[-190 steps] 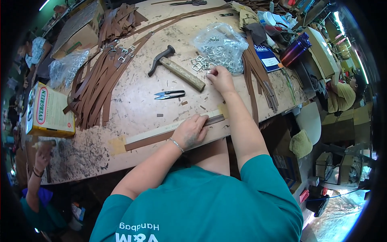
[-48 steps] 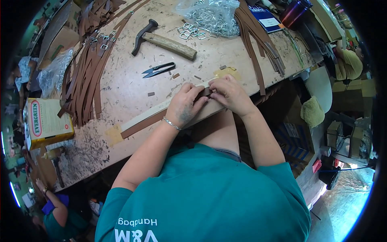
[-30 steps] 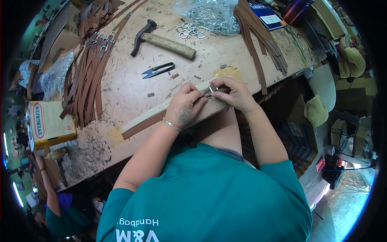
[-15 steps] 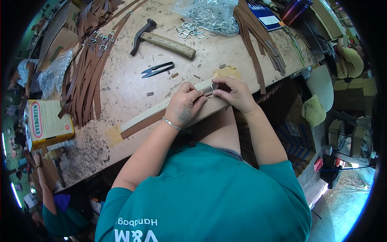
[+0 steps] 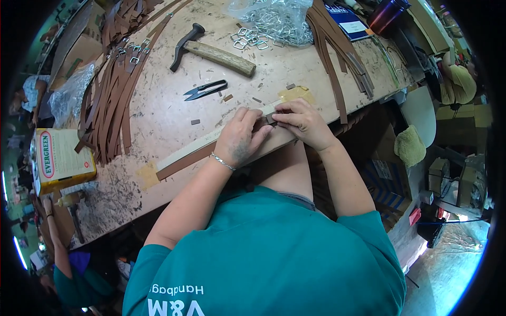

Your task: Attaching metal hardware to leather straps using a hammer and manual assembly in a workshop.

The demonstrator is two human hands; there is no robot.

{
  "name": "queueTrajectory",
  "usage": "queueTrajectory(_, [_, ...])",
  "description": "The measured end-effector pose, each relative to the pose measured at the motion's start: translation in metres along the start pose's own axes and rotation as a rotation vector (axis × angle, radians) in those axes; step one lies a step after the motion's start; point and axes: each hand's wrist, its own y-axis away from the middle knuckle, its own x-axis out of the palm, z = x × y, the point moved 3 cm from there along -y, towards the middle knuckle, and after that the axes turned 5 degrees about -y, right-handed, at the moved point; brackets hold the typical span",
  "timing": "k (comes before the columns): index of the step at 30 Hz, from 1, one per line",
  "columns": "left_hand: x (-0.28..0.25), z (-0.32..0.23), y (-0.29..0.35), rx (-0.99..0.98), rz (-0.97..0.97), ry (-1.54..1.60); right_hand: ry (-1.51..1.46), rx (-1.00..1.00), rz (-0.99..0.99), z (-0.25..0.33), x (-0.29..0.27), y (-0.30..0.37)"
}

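A brown leather strap point(image 5: 187, 163) lies along the table's front edge, against a pale straight guide strip point(image 5: 197, 143). My left hand point(image 5: 238, 136) is closed on the strap toward its right end, thumb and fingers pressing it. Close beside it, my right hand point(image 5: 305, 122) pinches the strap's short end point(image 5: 270, 119). The wire buckle loop at that end is now hidden by my fingers. Yellow tape point(image 5: 149, 175) lies at the strip's left end, and more tape point(image 5: 296, 95) lies just beyond my right hand.
Thread snips point(image 5: 205, 90) and a wood-handled hammer point(image 5: 221, 57) lie beyond my hands. Farther back are loose metal loops point(image 5: 250, 39) and a plastic bag point(image 5: 279, 21) of them. Strap bundles point(image 5: 113, 100) lie left, more straps point(image 5: 332, 58) right. A tin can point(image 5: 63, 160) stands left.
My right fingers have moved slightly left and closed over the strap's end. The metal loop that showed between them is now out of sight. My left hand stays nearly in place.
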Motion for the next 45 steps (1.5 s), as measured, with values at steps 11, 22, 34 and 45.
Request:
queueTrajectory(11, [-0.003,-0.007,-0.008,-0.072,0.051,-0.022,0.041,-0.018,-0.007,0.000,-0.001,0.003])
queueTrajectory(22, [0.005,-0.014,-0.018,-0.074,0.086,0.051,0.027,0.013,-0.003,-0.002,0.001,0.004])
queueTrajectory(34, [0.009,-0.010,-0.015,-0.057,0.006,0.051,-0.133,0.183,0.043,-0.001,-0.009,-0.003])
queueTrajectory(45, [0.009,-0.005,-0.015,-0.069,-0.034,0.081,0.017,-0.008,-0.012,0.001,-0.005,0.002])
